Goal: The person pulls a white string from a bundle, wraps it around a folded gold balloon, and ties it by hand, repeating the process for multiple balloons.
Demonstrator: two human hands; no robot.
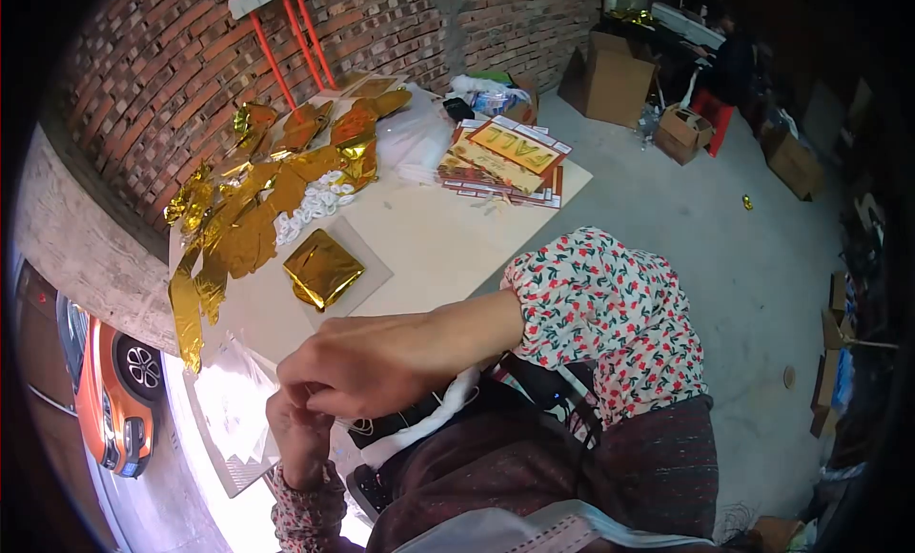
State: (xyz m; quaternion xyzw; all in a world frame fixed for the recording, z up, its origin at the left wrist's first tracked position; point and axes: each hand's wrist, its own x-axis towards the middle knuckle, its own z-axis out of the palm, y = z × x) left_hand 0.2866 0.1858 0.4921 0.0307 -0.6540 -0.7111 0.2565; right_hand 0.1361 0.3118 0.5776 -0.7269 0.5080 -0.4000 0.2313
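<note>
My right hand (357,372) reaches in from the right with its fingers curled, right against my left hand (300,434). Both hands are closed together at the table's near edge; whatever is between their fingertips is too small or hidden to name. Just beyond them a folded gold foil piece (324,270) lies on a clear plastic bag (374,278). A bundle of small white loops (313,208) sits behind it, beside long gold foil strips (243,234). Below my right wrist, a white twisted strip (424,427) runs across my lap.
On the table (443,243), printed FALL packets (515,153) are stacked at the right, near clear plastic bags (415,148). Clear plastic (229,400) lies at the left edge. Cardboard boxes (618,81) and a person (732,62) are farther back. An orange car (110,391) is at left.
</note>
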